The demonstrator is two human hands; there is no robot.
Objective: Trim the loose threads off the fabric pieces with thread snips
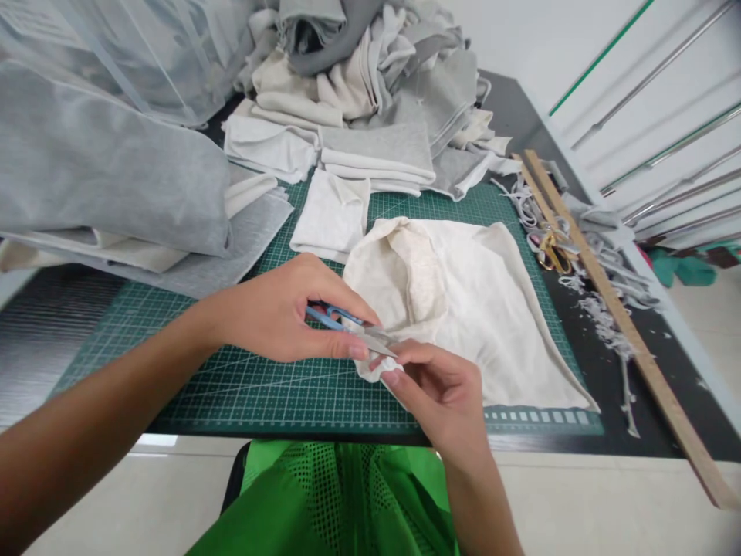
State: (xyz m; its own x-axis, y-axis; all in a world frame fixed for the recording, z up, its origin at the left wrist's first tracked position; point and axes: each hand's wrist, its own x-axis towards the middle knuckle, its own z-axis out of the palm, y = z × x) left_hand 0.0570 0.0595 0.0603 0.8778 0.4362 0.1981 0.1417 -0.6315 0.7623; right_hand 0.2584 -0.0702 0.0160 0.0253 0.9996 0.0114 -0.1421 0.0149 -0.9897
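A cream fabric piece (480,309) lies partly folded on the green cutting mat (243,386). My left hand (289,313) grips small blue-handled thread snips (341,320), their metal tips pointing right at the fabric's near corner. My right hand (443,390) pinches that corner of the cream fabric between thumb and fingers, just under the snip tips.
Folded grey and white cloth (370,147) is heaped at the back, with a large grey bundle (109,170) at the left. A wooden ruler (625,324), gold-handled scissors (553,251) and fabric scraps (607,324) lie at the right. Green mesh material (336,502) sits below the table edge.
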